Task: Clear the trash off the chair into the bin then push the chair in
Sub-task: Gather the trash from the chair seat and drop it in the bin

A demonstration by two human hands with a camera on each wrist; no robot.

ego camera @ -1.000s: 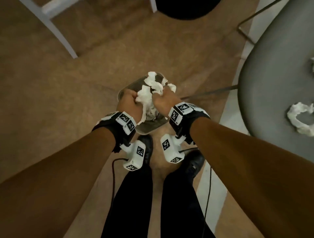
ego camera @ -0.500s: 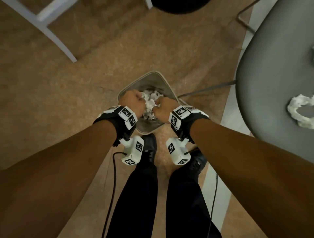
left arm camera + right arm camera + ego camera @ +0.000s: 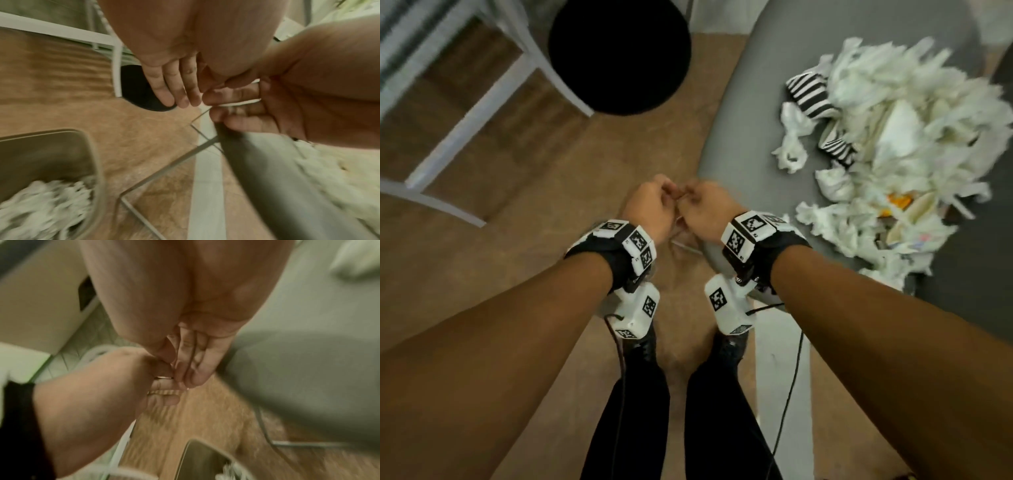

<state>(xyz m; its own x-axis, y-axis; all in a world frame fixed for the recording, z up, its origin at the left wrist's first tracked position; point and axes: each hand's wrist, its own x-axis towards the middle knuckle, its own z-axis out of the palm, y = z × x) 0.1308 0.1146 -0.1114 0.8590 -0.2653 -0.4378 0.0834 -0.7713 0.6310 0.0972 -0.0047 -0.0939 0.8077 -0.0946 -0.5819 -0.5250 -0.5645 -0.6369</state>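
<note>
A grey chair seat [image 3: 743, 137] fills the right of the head view, and a heap of crumpled white tissue trash [image 3: 893, 137] with striped scraps lies on it. My left hand [image 3: 650, 202] and right hand [image 3: 705, 205] hover side by side at the seat's left edge, fingertips touching, holding nothing. In the left wrist view the left fingers [image 3: 174, 91] hang relaxed. The right fingers [image 3: 193, 363] look loose too. The bin [image 3: 51, 146] stands below left with white tissue [image 3: 41, 203] inside; my arms hide it in the head view.
A black round stool [image 3: 619, 51] and a white furniture frame [image 3: 482, 102] stand on the brown carpet ahead left. The chair's thin metal legs [image 3: 164, 170] run beside the bin. My legs and wrist cables are below.
Both hands let go of the tissue wad in the bin, lifted out empty and moved up toward the chair. The view swung right onto the trash pile.
</note>
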